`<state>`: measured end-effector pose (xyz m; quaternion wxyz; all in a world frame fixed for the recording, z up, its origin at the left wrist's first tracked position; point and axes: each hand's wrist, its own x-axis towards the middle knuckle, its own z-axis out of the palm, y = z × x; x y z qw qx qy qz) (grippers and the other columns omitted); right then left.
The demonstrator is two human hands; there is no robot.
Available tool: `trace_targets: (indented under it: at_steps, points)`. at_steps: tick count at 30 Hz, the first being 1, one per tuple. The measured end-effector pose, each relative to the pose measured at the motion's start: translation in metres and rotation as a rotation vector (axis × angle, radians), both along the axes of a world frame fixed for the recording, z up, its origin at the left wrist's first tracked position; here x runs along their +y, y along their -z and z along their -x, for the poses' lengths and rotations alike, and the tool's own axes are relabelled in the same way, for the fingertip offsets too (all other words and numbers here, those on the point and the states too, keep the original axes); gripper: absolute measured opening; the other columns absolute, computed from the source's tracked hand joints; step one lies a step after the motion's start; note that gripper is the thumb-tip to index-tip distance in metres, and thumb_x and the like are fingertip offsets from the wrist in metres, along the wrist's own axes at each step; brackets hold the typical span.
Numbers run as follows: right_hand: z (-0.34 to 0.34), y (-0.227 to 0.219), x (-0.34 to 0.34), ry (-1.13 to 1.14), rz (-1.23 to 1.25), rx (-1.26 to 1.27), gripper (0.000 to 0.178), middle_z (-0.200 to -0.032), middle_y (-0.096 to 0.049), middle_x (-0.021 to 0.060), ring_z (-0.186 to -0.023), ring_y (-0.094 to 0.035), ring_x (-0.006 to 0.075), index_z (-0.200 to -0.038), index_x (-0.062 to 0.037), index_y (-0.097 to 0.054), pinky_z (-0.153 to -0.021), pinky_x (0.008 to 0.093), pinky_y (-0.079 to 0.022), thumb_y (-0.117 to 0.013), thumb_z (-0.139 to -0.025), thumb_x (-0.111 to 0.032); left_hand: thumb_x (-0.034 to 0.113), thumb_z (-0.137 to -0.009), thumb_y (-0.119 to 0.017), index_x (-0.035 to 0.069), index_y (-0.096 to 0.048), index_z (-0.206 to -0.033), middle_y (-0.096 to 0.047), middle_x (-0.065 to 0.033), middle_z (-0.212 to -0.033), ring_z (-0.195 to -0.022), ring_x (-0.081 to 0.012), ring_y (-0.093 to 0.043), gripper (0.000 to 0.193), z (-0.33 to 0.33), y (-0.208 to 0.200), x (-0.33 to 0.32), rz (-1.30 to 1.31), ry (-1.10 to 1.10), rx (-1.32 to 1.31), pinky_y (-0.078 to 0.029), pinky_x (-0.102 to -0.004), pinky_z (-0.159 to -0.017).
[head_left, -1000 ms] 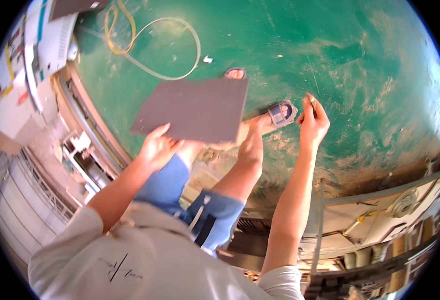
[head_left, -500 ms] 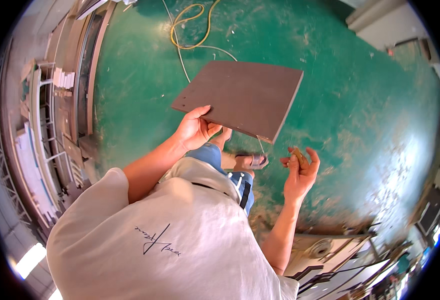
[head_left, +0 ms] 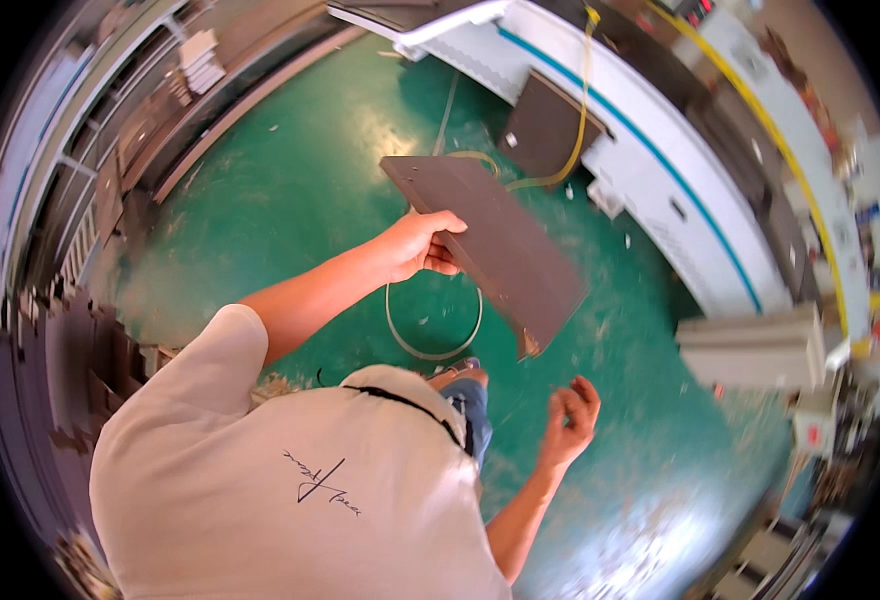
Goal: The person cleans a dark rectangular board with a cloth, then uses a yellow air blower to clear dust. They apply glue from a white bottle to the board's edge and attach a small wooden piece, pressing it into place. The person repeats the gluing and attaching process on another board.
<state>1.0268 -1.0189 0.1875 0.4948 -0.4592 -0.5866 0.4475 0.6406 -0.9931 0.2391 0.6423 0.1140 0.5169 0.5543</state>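
Note:
A flat dark brown panel (head_left: 505, 240) is tilted in the air in front of me, with a few small holes near its far left corner. My left hand (head_left: 422, 245) grips its near left edge, thumb on top and fingers underneath. At the panel's near corner, a small tan patch (head_left: 530, 345) shows. Below and to the right of that corner, apart from the panel, my right hand (head_left: 570, 420) is raised with its fingers curled in. Blur hides what those fingers hold.
A long white machine (head_left: 650, 170) with a teal stripe runs along the far right. Another brown panel (head_left: 550, 125) stands against it, near a yellow hose (head_left: 560, 178). A pale hose (head_left: 435, 356) loops on the green floor (head_left: 280, 200). Racks with boards (head_left: 200, 62) line the left.
My view has swung right, bringing the white machine into sight. The panel has turned, its near corner now pointing toward my right hand. The tan piece in my right fingers no longer shows clearly.

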Motion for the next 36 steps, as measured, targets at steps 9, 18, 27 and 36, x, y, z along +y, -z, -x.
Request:
trace_targets:
  at_steps: [9,18,27,36]
  points:
    - [0.17,-0.01,0.222,-0.41,-0.61,-0.501,0.018,-0.162,-0.037,0.024,-0.15,-0.033,0.0461,-0.094,-0.0089,-0.08,-0.12,0.0529,-0.033,-0.081,-0.077,-0.001,0.037,-0.089,-0.066,-0.002,-0.07,-0.11,-0.075,-0.0153,-0.094,-0.074,-0.0227,-0.074,0.043,0.122,-0.066,0.152,0.097,0.144,0.368,-0.059,-0.0302,-0.061]
    - [0.381,0.013,0.381,-0.493,-0.627,-0.212,0.024,-0.149,-0.05,0.0253,-0.131,-0.056,0.0451,-0.106,-0.0038,-0.076,-0.104,0.0453,-0.051,-0.073,-0.083,0.004,0.039,-0.091,-0.064,-0.004,-0.068,-0.115,-0.075,-0.0188,-0.099,-0.072,-0.0232,-0.076,0.05,0.269,-0.136,0.313,0.161,0.151,0.651,-0.058,-0.0299,-0.058]
    - [0.577,0.036,0.512,-0.264,-0.578,-0.246,0.021,-0.137,-0.061,0.0181,-0.101,-0.071,0.0321,-0.11,-0.0073,-0.08,-0.082,0.0383,-0.057,-0.073,-0.092,-0.002,0.039,-0.092,-0.058,-0.015,-0.069,-0.107,-0.075,-0.027,-0.097,-0.074,-0.0343,-0.077,0.057,0.44,-0.115,0.521,0.058,0.202,0.854,-0.064,-0.0408,-0.069]
    - [0.76,0.065,0.647,-0.117,-0.45,-0.262,0.018,-0.117,-0.067,0.0205,-0.094,-0.069,0.0388,-0.111,-0.0072,-0.079,-0.078,0.0433,-0.056,-0.073,-0.094,-0.008,0.035,-0.094,-0.059,-0.018,-0.07,-0.083,-0.074,-0.0225,-0.076,-0.062,-0.0291,-0.075,0.055,0.6,-0.064,0.732,0.122,0.342,1.104,-0.063,-0.038,-0.058]
